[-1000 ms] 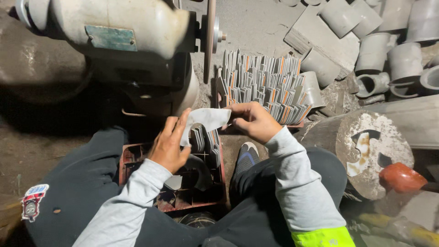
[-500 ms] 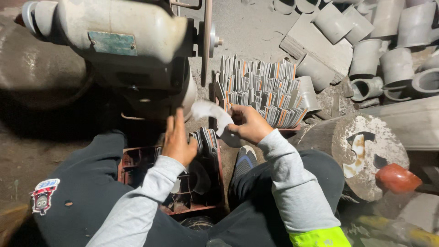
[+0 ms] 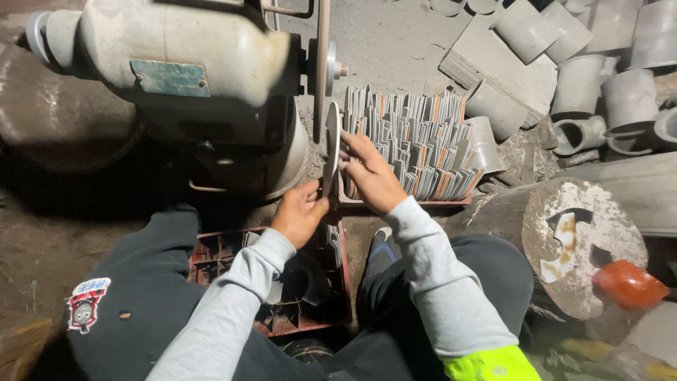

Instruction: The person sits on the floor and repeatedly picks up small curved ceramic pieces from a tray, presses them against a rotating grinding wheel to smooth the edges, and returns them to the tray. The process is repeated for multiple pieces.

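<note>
My left hand [image 3: 299, 212] and my right hand [image 3: 369, 173] together hold a thin grey curved plate [image 3: 331, 149] upright, edge-on to the camera. Its top sits right below the thin disc [image 3: 322, 63] of the grey bench grinder [image 3: 183, 56]. The left hand grips the plate's lower edge; the right hand's fingers press on its right face. Just right of the hands, a red crate [image 3: 405, 203] is packed with several similar plates [image 3: 416, 137] standing on edge.
Another red crate [image 3: 271, 321] with dark parts lies between my knees. A round wooden block [image 3: 571, 247] stands at the right with an orange object [image 3: 629, 284] beside it. Grey pipe sections [image 3: 585, 77] and a flat block [image 3: 493, 60] litter the dusty floor at top right.
The plate was held flat and low between my hands. Both hands have since lifted it forward and turned it on edge up to the grinder disc.
</note>
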